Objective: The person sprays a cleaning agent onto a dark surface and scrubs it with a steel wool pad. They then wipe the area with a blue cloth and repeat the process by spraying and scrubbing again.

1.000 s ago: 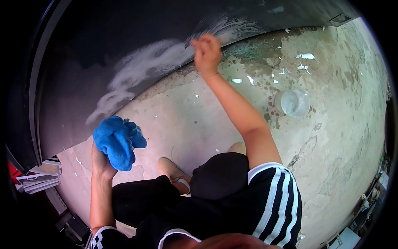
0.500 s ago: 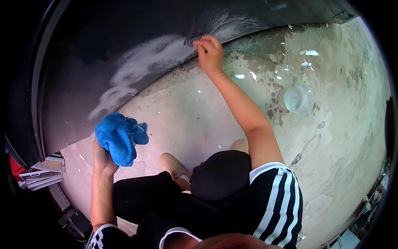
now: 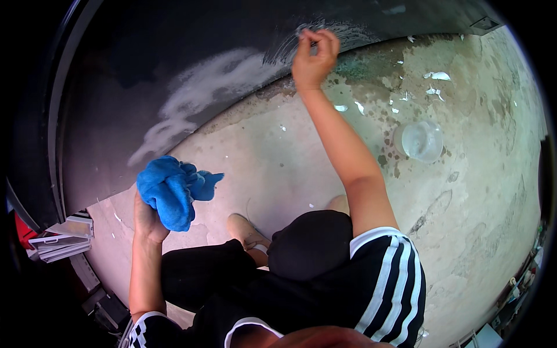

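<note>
A bunched blue cloth (image 3: 167, 188) is gripped in my left hand (image 3: 148, 219), held above the floor with a loose end hanging off to the right. My right hand (image 3: 315, 65) is up against the dark panel (image 3: 127, 69), thumb and fingers pinched together. Whatever they may hold is too small to make out. Around these fingertips the panel carries fine curved white scratch-like streaks (image 3: 354, 33). A broad whitish smeared patch (image 3: 203, 81) runs along the panel's lower part towards the left.
On the stained concrete floor (image 3: 476, 191) stands a translucent tub (image 3: 422, 142) on the right. Torn white scraps (image 3: 438, 76) lie near it, beside damp spots. Folded white panels or boxes (image 3: 61, 246) sit at the far left. My shoe (image 3: 246, 231) is below the cloth.
My right hand has moved up and to the right across the panel, into the streaked area. My left hand still holds the cloth, whose loose end has spread out further to the right.
</note>
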### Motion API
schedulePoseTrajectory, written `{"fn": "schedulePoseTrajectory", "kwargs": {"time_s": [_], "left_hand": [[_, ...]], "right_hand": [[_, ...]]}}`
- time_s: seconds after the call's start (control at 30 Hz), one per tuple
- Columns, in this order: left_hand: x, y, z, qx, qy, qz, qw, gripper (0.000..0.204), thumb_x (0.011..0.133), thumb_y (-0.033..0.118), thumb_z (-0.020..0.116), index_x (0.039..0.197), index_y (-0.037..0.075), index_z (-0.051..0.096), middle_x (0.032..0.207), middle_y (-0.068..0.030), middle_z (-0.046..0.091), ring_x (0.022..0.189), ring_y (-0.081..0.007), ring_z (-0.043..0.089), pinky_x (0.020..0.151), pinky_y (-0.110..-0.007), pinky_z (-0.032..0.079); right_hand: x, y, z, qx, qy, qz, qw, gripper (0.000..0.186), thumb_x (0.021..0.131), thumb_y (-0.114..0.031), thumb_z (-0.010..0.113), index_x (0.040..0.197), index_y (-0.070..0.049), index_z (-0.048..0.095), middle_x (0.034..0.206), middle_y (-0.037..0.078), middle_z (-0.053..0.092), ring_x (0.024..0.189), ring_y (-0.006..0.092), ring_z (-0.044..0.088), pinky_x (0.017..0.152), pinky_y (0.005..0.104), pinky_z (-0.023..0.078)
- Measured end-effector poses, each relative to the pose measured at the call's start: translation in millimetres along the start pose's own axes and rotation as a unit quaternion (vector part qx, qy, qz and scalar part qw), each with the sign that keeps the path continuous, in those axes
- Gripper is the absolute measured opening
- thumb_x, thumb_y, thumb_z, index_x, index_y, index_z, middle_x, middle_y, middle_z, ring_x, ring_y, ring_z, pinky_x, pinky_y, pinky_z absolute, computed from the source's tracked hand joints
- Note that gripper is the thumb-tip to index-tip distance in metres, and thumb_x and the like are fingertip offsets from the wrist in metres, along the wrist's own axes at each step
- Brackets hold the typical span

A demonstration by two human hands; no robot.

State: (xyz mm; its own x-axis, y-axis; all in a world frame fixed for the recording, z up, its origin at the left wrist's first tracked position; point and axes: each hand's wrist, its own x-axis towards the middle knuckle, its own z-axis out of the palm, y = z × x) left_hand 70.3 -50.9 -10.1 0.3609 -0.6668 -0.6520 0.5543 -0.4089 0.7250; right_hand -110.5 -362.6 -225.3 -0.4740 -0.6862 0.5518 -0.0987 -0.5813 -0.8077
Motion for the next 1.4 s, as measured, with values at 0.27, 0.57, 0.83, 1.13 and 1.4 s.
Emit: {"fn": "schedulePoseTrajectory", "kwargs": {"time_s": [0.27, 0.57, 0.83, 1.13, 1.4], "left_hand": [[-1, 0, 4, -0.014, 0.033, -0.005, 0.999, 0.049, 0.103, 0.035, 0.041, 0.129, -0.004, 0.054, 0.122, -0.0205, 0.063, 0.104, -0.0294, 0.064, 0.092, -0.04, 0.054], [7, 2, 4, -0.005, -0.039, -0.023, 0.999, 0.05, 0.103, 0.038, 0.037, 0.13, -0.002, 0.053, 0.122, -0.0218, 0.063, 0.107, -0.0311, 0.064, 0.086, -0.041, 0.055], [4, 0, 15, 0.015, 0.007, -0.012, 1.0, 0.048, 0.102, 0.038, 0.042, 0.128, -0.001, 0.055, 0.121, -0.0191, 0.063, 0.103, -0.0286, 0.064, 0.084, -0.04, 0.055], [-3, 3, -2, -0.005, 0.056, -0.012, 0.998, 0.052, 0.099, 0.045, 0.048, 0.127, 0.002, 0.057, 0.119, -0.0177, 0.065, 0.096, -0.0304, 0.066, 0.081, -0.045, 0.057], [-13, 17, 22, 0.036, 0.071, -0.027, 0.996, 0.065, 0.091, 0.06, 0.055, 0.115, 0.0, 0.063, 0.108, -0.0197, 0.069, 0.091, -0.0338, 0.069, 0.075, -0.049, 0.06]], "right_hand": [[10, 13, -9, -0.063, 0.0, 0.018, 0.998, 0.007, 0.083, -0.001, 0.066, 0.085, -0.004, 0.061, 0.098, 0.012, 0.057, 0.088, 0.0299, 0.055, 0.084, 0.0427, 0.044], [-43, -4, 1, -0.032, -0.149, -0.063, 0.986, 0.007, 0.086, 0.001, 0.059, 0.086, -0.005, 0.055, 0.101, 0.014, 0.053, 0.104, 0.0338, 0.048, 0.092, 0.0465, 0.039], [-6, 1, 3, -0.088, 0.003, 0.0, 0.996, 0.015, 0.086, 0.005, 0.058, 0.096, -0.004, 0.051, 0.105, 0.015, 0.049, 0.102, 0.0315, 0.048, 0.093, 0.0429, 0.039], [19, 18, -1, -0.1, 0.074, 0.108, 0.986, 0.014, 0.087, 0.005, 0.056, 0.098, 0.0, 0.048, 0.107, 0.017, 0.046, 0.1, 0.0329, 0.047, 0.089, 0.0469, 0.039], [-56, -21, 5, -0.015, -0.179, -0.058, 0.982, 0.009, 0.086, -0.001, 0.062, 0.087, -0.006, 0.055, 0.1, 0.013, 0.053, 0.098, 0.0314, 0.049, 0.09, 0.0431, 0.04]]}}
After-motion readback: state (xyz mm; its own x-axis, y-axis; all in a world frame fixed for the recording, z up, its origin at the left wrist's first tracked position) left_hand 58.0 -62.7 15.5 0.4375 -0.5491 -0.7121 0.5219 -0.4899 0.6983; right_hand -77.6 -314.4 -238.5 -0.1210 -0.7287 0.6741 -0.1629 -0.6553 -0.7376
